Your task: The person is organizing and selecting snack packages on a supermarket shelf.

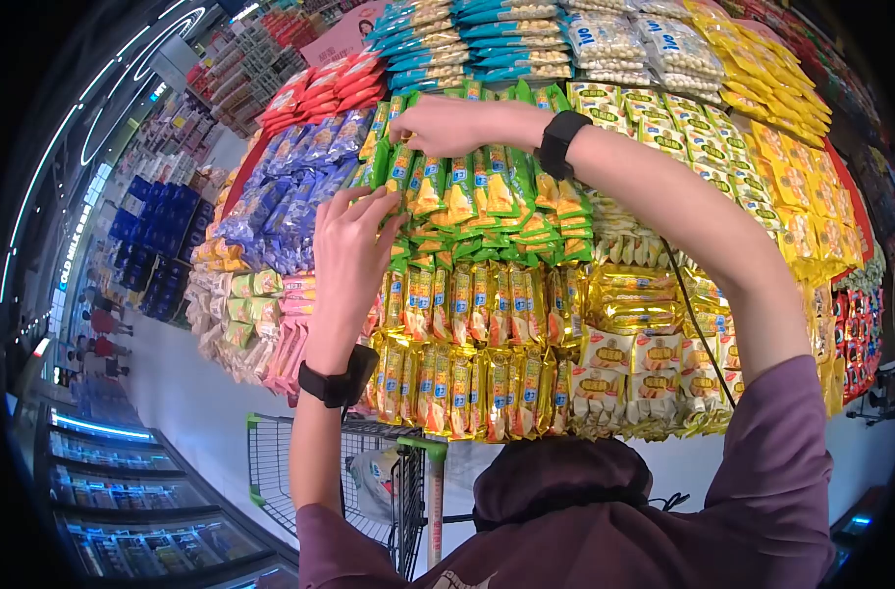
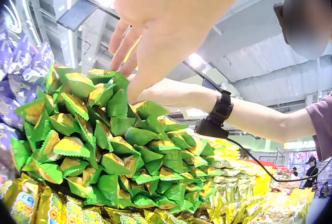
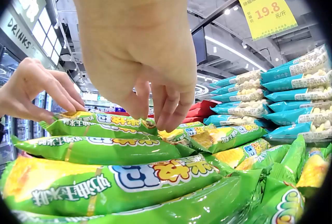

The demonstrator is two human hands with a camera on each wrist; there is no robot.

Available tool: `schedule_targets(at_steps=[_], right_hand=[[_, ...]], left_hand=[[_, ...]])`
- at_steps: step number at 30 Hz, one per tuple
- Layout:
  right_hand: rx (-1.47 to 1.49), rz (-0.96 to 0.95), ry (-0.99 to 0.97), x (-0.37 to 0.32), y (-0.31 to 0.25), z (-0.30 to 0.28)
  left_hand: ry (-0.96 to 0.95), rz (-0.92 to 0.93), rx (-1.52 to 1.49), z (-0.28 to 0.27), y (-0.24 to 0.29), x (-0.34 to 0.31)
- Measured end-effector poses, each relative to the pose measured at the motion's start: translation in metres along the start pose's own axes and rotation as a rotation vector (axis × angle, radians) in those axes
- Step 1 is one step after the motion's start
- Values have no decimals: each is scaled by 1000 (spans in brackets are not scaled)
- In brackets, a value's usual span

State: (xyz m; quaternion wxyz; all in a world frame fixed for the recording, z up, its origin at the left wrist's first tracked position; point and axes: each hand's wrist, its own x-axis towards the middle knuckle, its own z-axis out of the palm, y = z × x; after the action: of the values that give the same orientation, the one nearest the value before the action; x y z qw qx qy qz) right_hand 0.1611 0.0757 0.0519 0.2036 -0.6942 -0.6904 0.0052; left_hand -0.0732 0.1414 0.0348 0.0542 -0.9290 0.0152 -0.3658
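Note:
Green-and-yellow snack packets [image 1: 482, 187] lie in stacked rows in the middle of the display. My left hand [image 1: 347, 245] is at the near left corner of this stack, and in the right wrist view its thumb and fingers pinch the left end of a green snack packet [image 3: 104, 129]. Reaching over the rows from the right, my right hand [image 1: 446, 126] has its fingers bent down, with the tips pinching the far end of that packet [image 3: 149, 125]. In the left wrist view, packet ends [image 2: 119, 136] bristle just below the left hand.
Purple packets [image 1: 295, 187] adjoin the green stack on the left; gold packets [image 1: 477, 304] line its front. Teal bags [image 1: 516, 39] rise behind. A shopping cart [image 1: 271, 456] stands below left. A cable [image 1: 698, 324] hangs from the right wristband.

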Motion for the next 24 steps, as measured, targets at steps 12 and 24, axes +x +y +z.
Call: schedule_targets(at_steps=[12, 24], right_hand=[[117, -28, 40, -8, 19, -5], [-51, -53, 86, -6, 1, -26]], left_hand=[[30, -8, -137, 15, 3, 0], [137, -197, -142, -1, 5, -4]])
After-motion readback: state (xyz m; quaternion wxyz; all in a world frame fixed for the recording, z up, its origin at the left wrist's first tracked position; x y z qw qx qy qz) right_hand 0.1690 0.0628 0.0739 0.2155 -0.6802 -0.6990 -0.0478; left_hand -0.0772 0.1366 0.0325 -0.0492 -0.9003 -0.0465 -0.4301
